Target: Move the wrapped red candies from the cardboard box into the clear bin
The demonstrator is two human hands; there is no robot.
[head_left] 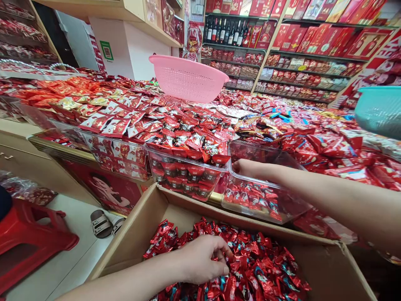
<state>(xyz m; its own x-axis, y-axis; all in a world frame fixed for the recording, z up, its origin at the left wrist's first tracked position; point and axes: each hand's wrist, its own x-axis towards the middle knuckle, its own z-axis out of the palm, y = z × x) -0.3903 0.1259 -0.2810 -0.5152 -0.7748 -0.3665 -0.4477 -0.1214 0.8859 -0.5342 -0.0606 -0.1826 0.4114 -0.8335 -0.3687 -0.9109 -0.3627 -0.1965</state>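
My left hand (pixel 205 259) reaches down into a cardboard box (pixel 326 263) of loose red wrapped candies (pixel 263 267). Its thumb and fingers curl together at the candies, closed on one at the fingertips. My right hand (pixel 247 168) is at the left side of a clear plastic bin (pixel 288 202), its fingers bent and partly hidden behind the bin wall. What those fingers hold, if anything, does not show. Rows of small red wrapped candies (pixel 250 197) lie in the lower part of this bin. Just left stands a clear bin (pixel 188 161) heaped with red and black packets (pixel 188 138).
A pink plastic basket (pixel 189 79) sits on the candy heaps behind, and a teal basket (pixel 380 110) is at the right. Red stool (pixel 34 238) and sandals (pixel 102 223) are on the floor at left. Shelves of boxes and wine bottles (pixel 224 31) line the back.
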